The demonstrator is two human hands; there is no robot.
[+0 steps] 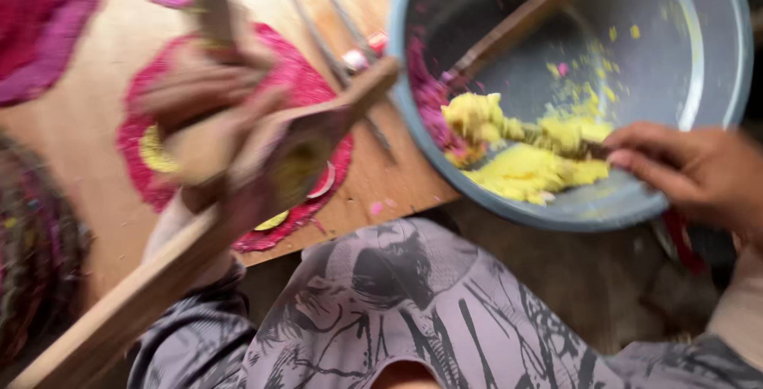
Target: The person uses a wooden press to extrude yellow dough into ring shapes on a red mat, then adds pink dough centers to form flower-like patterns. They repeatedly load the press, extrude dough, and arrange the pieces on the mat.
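Observation:
My left hand (208, 111) grips a long wooden press mould (238, 190) with a round cavity holding some yellow paste, held above a wooden board. My right hand (699, 170) reaches into a large grey-blue bowl (715, 55) and holds a small tool whose tip is buried in yellow dough (528, 158). A patch of pink dough (425, 91) sticks to the bowl's left wall. A second wooden-handled tool (517, 27) leans inside the bowl. The view is blurred.
The wooden board (95, 79) carries pink round pieces with yellow centres (147, 147). Metal tongs or scissors (342, 35) lie on it near the bowl. My knee in grey patterned cloth (413, 309) is below. Pink woven fabric (40, 23) fills the upper left.

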